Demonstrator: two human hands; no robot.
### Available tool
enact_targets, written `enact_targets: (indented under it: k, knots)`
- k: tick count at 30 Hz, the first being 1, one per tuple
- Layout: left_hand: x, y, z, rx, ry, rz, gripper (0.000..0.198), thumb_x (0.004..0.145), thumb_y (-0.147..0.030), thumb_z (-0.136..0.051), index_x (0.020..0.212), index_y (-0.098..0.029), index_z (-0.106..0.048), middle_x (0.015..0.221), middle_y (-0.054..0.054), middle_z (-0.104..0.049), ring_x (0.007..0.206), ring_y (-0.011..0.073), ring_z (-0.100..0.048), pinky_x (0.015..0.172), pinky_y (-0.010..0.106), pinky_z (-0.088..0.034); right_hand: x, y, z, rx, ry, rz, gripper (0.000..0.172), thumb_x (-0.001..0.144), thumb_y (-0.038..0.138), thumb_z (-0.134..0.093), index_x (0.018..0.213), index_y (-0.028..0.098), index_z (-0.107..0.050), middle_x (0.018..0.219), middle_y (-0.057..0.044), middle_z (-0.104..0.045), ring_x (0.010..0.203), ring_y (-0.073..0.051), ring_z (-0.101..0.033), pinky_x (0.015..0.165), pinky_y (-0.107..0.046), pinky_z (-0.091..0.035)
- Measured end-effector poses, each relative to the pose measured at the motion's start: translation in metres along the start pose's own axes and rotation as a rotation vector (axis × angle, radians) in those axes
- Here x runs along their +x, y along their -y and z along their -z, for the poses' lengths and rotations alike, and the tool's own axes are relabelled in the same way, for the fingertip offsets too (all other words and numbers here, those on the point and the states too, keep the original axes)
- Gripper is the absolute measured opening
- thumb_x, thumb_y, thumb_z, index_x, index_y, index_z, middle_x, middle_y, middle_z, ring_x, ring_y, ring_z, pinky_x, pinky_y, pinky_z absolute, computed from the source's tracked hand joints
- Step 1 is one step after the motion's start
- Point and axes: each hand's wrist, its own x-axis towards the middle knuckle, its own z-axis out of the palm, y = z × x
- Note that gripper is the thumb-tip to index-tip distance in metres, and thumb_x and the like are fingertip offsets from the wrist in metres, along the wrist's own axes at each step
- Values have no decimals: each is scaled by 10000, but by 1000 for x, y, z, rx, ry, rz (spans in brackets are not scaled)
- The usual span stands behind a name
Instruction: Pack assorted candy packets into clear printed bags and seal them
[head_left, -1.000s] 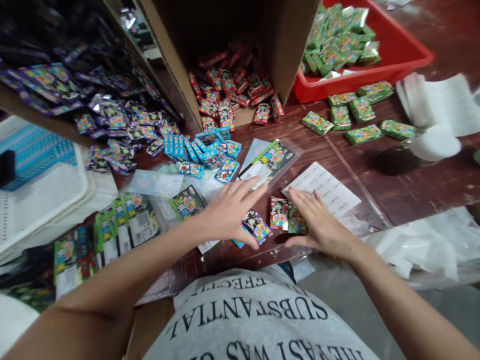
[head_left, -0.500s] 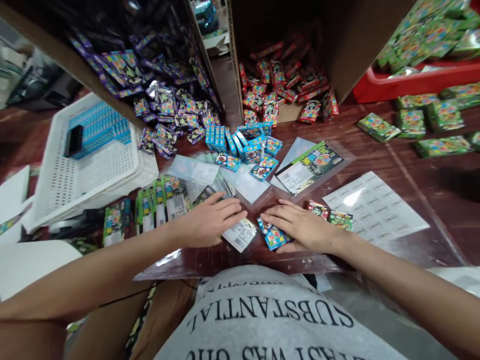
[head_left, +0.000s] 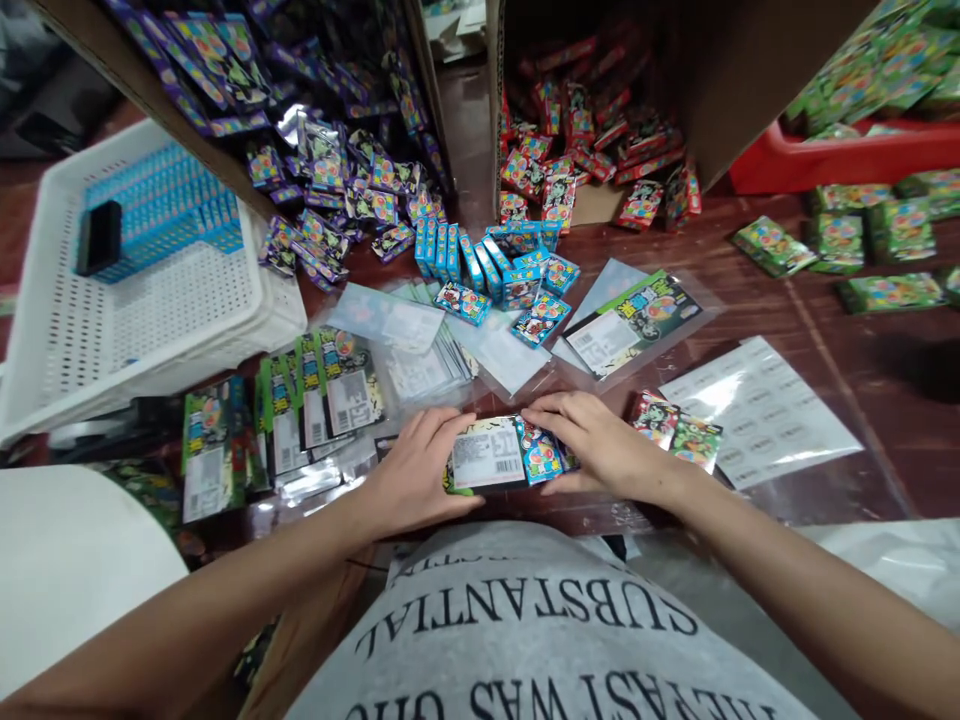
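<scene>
Near the table's front edge, my left hand (head_left: pixel 424 467) grips the left end of a printed card (head_left: pixel 487 455), thumb along its near edge and fingers at the far edge. My right hand (head_left: pixel 592 445) is closed around a small blue box (head_left: pixel 538 450) that meets the card's right end. A bit of another, darker box shows under my right fingers, mostly hidden. Just right of that hand lie a red box (head_left: pixel 654 418) and a green box (head_left: pixel 696 440). Several blue boxes (head_left: pixel 517 285) stand and lie beyond my hands.
A white perforated basket (head_left: pixel 161 330) holds blue boxes and a black object. Cartons spill purple packs (head_left: pixel 322 240) and red boxes (head_left: pixel 559 190). Printed cards (head_left: pixel 349 375), a bagged card (head_left: pixel 637 325), a sticker sheet (head_left: pixel 757 410) and a red bin (head_left: pixel 840 160) surround the work area.
My left hand has taken hold of the card, which now lies level against the blue box. Both hands have drawn closer to each other, and the camera view has shifted slightly.
</scene>
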Motion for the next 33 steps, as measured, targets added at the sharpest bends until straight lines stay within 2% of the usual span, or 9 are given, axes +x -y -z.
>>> enact_targets:
  k: [4,7,9,11,13,17,28,31,33]
  knots:
    - [3,0,-9,18,-23,36,939,704,-475,-841,1477,-215,-376,1367,130,-509,1262,339,-493,1101,517,-432,6,3,-3,-80,33,6,984,824,672,-681,1545,96,-338,1428,-238,-514,1341,-378,-471,1121,-583,-406]
    - [4,0,-13,62,-18,51,942,712,-511,-828,1486,-205,-386,1374,127,-522,1252,352,-496,1085,529,-425,-6,1,7,-167,42,-46,1225,732,801,-664,1600,78,-190,1575,-277,-359,1477,-445,-289,1201,-697,-191]
    - [4,0,-14,81,-16,55,942,718,-543,-816,1488,-206,-393,1378,123,-527,1240,358,-493,1070,537,-421,-17,-3,16,-203,60,-100,1156,762,775,-666,1601,123,-212,1580,-237,-386,1487,-439,-279,1206,-732,-58]
    - [7,-2,-16,70,-9,44,942,717,-541,-817,1486,-198,-396,1376,123,-529,1232,352,-487,1068,530,-419,-24,-8,23,-197,84,-114,956,841,666,-671,1568,167,-302,1505,-179,-506,1445,-389,-374,1211,-723,5]
    - [11,-4,-19,38,-2,22,928,722,-510,-822,1481,-186,-396,1374,127,-524,1238,342,-476,1086,517,-410,-24,-13,25,-170,87,-98,822,870,613,-673,1514,184,-393,1426,-143,-584,1390,-349,-454,1216,-708,22]
    - [18,-8,-24,-20,-15,6,913,737,-476,-816,1488,-203,-374,1394,127,-500,1268,337,-455,1107,517,-400,-13,-16,20,-137,34,-89,848,789,721,-687,1427,191,-512,1336,-139,-633,1322,-350,-517,1203,-725,17]
    - [22,-15,-27,10,-56,22,857,778,-429,-782,1502,-249,-360,1397,110,-489,1265,335,-461,1095,531,-405,-37,9,17,-234,-87,-256,793,759,632,-759,1366,161,-559,1206,-143,-656,1227,-376,-557,1195,-742,-39]
    - [27,-18,-27,9,-5,-44,887,748,-409,-804,1501,-250,-363,1377,110,-500,1245,335,-471,1073,519,-426,-35,7,16,-181,-35,-188,857,759,636,-768,1430,170,-509,1267,-146,-656,1265,-361,-550,1209,-714,-30]
    - [30,-19,-27,20,17,-88,901,738,-412,-811,1500,-239,-362,1373,117,-503,1241,338,-470,1071,517,-428,-29,6,10,-154,-17,-154,981,784,628,-760,1539,140,-366,1385,-187,-609,1342,-350,-509,1227,-678,-29]
